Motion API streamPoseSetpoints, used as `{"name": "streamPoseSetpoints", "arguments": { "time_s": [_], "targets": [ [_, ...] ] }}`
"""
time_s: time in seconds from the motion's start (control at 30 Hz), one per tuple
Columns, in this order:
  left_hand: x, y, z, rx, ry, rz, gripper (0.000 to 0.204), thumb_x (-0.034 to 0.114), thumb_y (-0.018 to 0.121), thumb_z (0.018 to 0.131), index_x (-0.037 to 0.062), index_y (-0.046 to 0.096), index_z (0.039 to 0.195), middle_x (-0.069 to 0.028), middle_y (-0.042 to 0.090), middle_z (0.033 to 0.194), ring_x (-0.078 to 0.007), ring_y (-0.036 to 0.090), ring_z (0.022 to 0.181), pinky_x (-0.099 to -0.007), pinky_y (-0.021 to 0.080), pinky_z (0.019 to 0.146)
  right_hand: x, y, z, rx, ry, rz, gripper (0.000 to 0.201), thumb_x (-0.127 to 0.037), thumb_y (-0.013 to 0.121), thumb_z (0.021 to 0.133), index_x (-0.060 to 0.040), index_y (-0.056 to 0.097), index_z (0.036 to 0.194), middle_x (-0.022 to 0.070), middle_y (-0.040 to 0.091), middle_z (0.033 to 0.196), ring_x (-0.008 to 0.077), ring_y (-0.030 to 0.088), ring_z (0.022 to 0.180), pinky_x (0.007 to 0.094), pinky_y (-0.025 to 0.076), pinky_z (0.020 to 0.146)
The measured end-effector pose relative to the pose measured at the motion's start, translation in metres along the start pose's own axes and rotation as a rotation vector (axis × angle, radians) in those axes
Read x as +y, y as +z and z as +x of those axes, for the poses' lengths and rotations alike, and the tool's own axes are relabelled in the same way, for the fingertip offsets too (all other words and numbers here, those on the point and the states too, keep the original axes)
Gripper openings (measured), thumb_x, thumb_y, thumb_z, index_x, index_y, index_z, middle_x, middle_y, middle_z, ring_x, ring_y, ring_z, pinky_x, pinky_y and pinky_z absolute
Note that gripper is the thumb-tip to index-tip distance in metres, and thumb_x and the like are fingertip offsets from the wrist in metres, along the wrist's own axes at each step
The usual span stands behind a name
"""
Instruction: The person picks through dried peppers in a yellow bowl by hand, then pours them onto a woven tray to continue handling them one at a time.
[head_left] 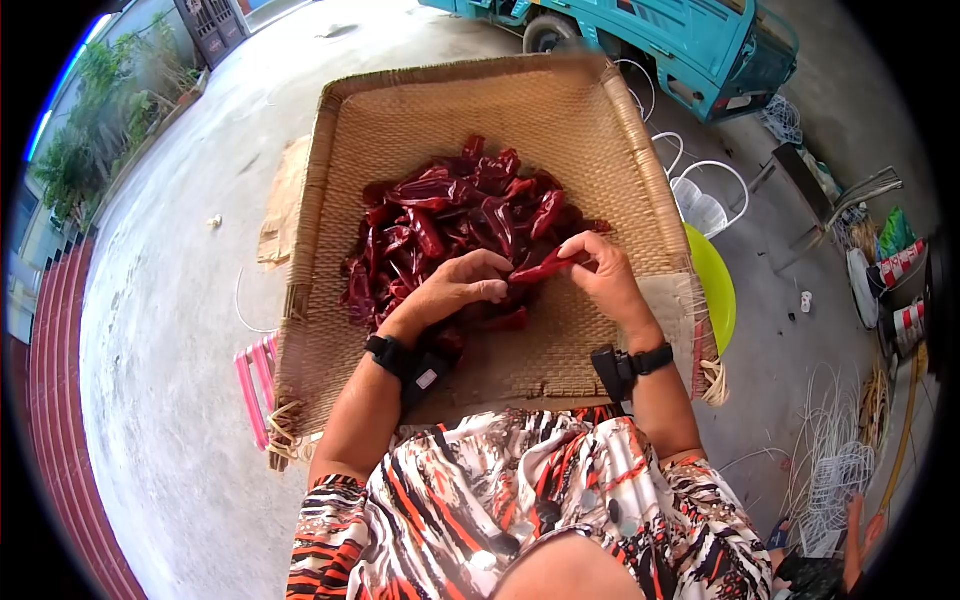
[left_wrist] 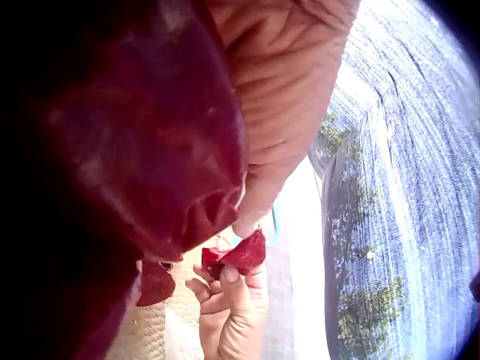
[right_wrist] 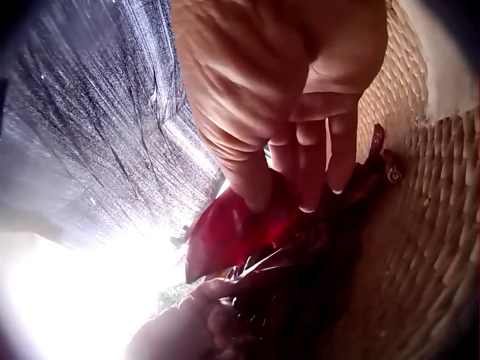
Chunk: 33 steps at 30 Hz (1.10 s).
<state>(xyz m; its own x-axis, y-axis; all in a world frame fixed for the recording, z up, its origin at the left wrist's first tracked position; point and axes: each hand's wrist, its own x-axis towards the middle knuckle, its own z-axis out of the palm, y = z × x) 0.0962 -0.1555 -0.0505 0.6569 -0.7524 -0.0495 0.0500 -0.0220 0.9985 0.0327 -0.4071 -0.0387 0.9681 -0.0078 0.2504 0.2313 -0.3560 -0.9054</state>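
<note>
In the head view a dark red dried chili pepper (head_left: 545,269) stretches between both hands, above a heap of glossy red peppers (head_left: 425,235) in a woven basket (head_left: 590,340). My right hand (head_left: 612,283) pinches its right end between thumb and fingers. At the other end, the curled fingers and thumb of my left hand (head_left: 455,290) pinch the pepper's tip. The left wrist view shows the right thumb pressed on the split-looking red pepper (left_wrist: 246,256); a large pepper (left_wrist: 157,142) close to the camera hides much there. Reddish light passes through the held pepper (right_wrist: 229,234) in the right wrist view.
A lime-green basin (head_left: 712,290) stands against the basket's right side, a pink slatted stool (head_left: 258,385) at its lower left. Beyond are a teal cargo vehicle (head_left: 670,45), a white bucket (head_left: 700,205) and tangled white wire (head_left: 835,475). Another person's arm (head_left: 853,540) shows at lower right.
</note>
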Motion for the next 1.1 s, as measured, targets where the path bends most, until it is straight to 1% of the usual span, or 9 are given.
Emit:
{"name": "streamPoseSetpoints", "arguments": {
  "time_s": [0.1, 0.23, 0.33, 0.57, 0.73, 0.8, 0.9, 1.0, 1.1],
  "targets": [
    [0.004, 0.003, -0.001, 0.018, 0.008, 0.030, 0.033, 0.025, 0.064, 0.095, 0.0016, 0.059, 0.118, -0.0023, 0.064, 0.096, -0.0091, 0.059, 0.088, -0.0257, 0.048, 0.085, -0.001, 0.010, -0.001, -0.040, -0.116, -0.095, 0.017, -0.002, 0.071, 0.081, -0.0063, 0.062, 0.095, 0.0018, 0.062, 0.088, 0.0123, 0.060, 0.084, 0.0272, 0.049, 0.076],
    [-0.005, -0.008, 0.002, -0.072, 0.032, 0.175, 0.030, 0.028, 0.060, 0.097, 0.0026, 0.060, 0.114, -0.0007, 0.065, 0.089, -0.0083, 0.059, 0.088, -0.0252, 0.047, 0.084, -0.006, 0.025, -0.004, -0.124, 0.056, 0.064, 0.021, -0.005, 0.072, 0.084, -0.0062, 0.061, 0.101, 0.0007, 0.062, 0.088, 0.0091, 0.058, 0.079, 0.0252, 0.050, 0.071],
    [-0.003, -0.006, 0.000, -0.006, 0.013, 0.093, 0.030, 0.030, 0.057, 0.099, 0.0032, 0.061, 0.110, 0.0005, 0.065, 0.086, -0.0082, 0.059, 0.088, -0.0252, 0.047, 0.083, -0.008, 0.021, -0.004, -0.218, 0.150, 0.319, 0.018, -0.008, 0.070, 0.087, -0.0050, 0.060, 0.102, -0.0006, 0.062, 0.090, 0.0083, 0.057, 0.078, 0.0237, 0.050, 0.069],
    [-0.010, -0.006, 0.002, -0.048, 0.025, 0.076, 0.032, 0.031, 0.058, 0.098, 0.0031, 0.060, 0.114, -0.0013, 0.066, 0.088, -0.0084, 0.060, 0.087, -0.0250, 0.048, 0.083, -0.011, 0.021, -0.006, -0.479, 0.167, 0.572, 0.018, -0.010, 0.067, 0.091, -0.0060, 0.059, 0.106, 0.0010, 0.061, 0.095, 0.0074, 0.058, 0.081, 0.0247, 0.054, 0.068],
    [-0.011, -0.007, 0.004, 0.017, 0.017, 0.068, 0.034, 0.031, 0.058, 0.098, 0.0033, 0.059, 0.118, -0.0011, 0.066, 0.089, -0.0083, 0.060, 0.085, -0.0251, 0.049, 0.082, 0.006, 0.008, 0.001, -0.029, 0.158, 0.512, 0.017, -0.013, 0.063, 0.094, -0.0065, 0.059, 0.109, 0.0000, 0.064, 0.093, 0.0071, 0.061, 0.074, 0.0226, 0.054, 0.065],
    [-0.014, -0.008, 0.005, -0.003, 0.030, 0.037, 0.032, 0.029, 0.057, 0.099, 0.0031, 0.058, 0.118, -0.0011, 0.065, 0.088, -0.0084, 0.060, 0.084, -0.0249, 0.049, 0.081, 0.015, -0.005, 0.002, 0.206, 0.230, 0.671, 0.015, -0.015, 0.064, 0.093, -0.0079, 0.061, 0.106, -0.0001, 0.065, 0.089, 0.0077, 0.061, 0.067, 0.0228, 0.054, 0.063],
    [-0.014, -0.008, 0.005, -0.013, 0.035, 0.029, 0.030, 0.027, 0.057, 0.099, 0.0028, 0.058, 0.117, -0.0010, 0.065, 0.087, -0.0083, 0.060, 0.084, -0.0246, 0.049, 0.080, 0.021, -0.027, 0.004, 0.510, 0.129, 0.944, 0.012, -0.020, 0.065, 0.093, -0.0090, 0.063, 0.098, 0.0014, 0.067, 0.087, 0.0099, 0.060, 0.062, 0.0231, 0.052, 0.061],
    [-0.011, -0.008, 0.004, -0.009, 0.036, 0.048, 0.029, 0.026, 0.057, 0.099, 0.0026, 0.058, 0.117, -0.0008, 0.065, 0.087, -0.0082, 0.061, 0.084, -0.0244, 0.049, 0.080, 0.050, -0.063, 0.005, 0.600, 0.008, 1.229, 0.026, -0.031, 0.064, 0.094, -0.0064, 0.063, 0.102, 0.0030, 0.069, 0.096, 0.0116, 0.060, 0.069, 0.0280, 0.052, 0.064],
    [-0.014, -0.009, 0.005, -0.016, 0.047, 0.053, 0.028, 0.025, 0.056, 0.099, 0.0027, 0.058, 0.117, -0.0007, 0.065, 0.088, -0.0083, 0.061, 0.085, -0.0241, 0.049, 0.080, 0.047, -0.076, 0.000, 0.673, 0.020, 1.405, 0.050, -0.049, 0.055, 0.095, -0.0007, 0.062, 0.107, 0.0056, 0.069, 0.100, 0.0130, 0.059, 0.069, 0.0305, 0.052, 0.066]
  ]
}}
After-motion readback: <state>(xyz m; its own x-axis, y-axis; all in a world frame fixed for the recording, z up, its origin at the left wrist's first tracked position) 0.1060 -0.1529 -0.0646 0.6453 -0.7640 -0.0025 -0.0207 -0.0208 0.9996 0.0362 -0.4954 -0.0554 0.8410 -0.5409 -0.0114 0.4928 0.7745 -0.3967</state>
